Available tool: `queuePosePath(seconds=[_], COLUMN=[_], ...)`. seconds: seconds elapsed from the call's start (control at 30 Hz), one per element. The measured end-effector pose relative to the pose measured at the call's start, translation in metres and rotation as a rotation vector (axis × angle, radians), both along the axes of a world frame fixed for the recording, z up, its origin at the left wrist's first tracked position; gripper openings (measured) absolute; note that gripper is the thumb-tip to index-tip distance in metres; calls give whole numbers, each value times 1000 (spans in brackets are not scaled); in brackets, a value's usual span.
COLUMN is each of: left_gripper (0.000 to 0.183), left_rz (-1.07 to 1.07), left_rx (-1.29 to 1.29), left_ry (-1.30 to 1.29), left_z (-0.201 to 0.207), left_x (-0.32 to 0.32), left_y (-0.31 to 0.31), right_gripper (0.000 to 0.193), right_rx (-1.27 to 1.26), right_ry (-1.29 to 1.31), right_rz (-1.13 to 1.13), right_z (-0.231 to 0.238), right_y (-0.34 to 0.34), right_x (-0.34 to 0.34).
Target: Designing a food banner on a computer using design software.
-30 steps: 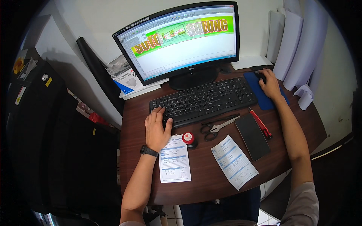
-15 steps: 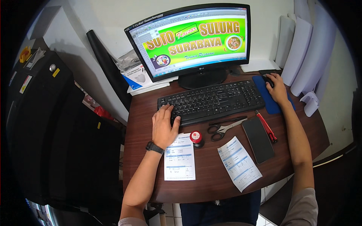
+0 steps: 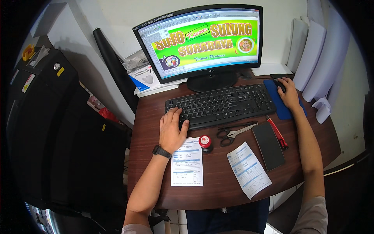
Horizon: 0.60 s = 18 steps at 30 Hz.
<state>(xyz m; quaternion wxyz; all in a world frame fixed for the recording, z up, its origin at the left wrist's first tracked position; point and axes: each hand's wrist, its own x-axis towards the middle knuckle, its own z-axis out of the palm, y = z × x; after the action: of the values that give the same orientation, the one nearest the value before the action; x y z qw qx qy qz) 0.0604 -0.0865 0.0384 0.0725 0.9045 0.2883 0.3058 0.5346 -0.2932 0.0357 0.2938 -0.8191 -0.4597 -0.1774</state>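
Note:
My left hand (image 3: 172, 130) rests at the left end of a black keyboard (image 3: 222, 102), its fingers spread over the lower left keys. It holds nothing, and a black watch is on that wrist. At the right, my right hand (image 3: 289, 93) lies over a dark computer mouse (image 3: 279, 84) on a blue mouse pad (image 3: 283, 112). Its fingers curve round the mouse and hide part of it. Beyond the keyboard stands a monitor (image 3: 206, 43) showing a green and yellow banner design with food pictures.
Below my left hand lies a printed form (image 3: 187, 167), beside a red and black stamp (image 3: 205, 142). Scissors (image 3: 233, 134), a dark phone (image 3: 269, 146), a red cutter knife (image 3: 277, 132) and a second form (image 3: 249, 171) lie rightward. White rolls (image 3: 311, 58) lean at the right wall.
The whole view has shifted slightly. My left hand remains on the keyboard and my right hand on the mouse; no object has visibly moved on the desk.

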Motion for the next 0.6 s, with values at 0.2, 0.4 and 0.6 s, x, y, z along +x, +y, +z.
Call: queuePosePath(seconds=[0.2, 0.4, 0.6], left_gripper=[50, 49, 49], left_rz=[-2, -4, -4], left_rx=[8, 5, 12], left_ry=[-1, -9, -8], left_z=[-1, 0, 0], left_x=[0, 0, -1], left_y=[1, -1, 0], right_gripper=[42, 42, 42], right_rx=[5, 12, 8], right_ry=[-5, -1, 16], right_rz=[4, 11, 13], right_z=[0, 0, 2], right_y=[0, 0, 0], right_x=[-1, -1, -3])
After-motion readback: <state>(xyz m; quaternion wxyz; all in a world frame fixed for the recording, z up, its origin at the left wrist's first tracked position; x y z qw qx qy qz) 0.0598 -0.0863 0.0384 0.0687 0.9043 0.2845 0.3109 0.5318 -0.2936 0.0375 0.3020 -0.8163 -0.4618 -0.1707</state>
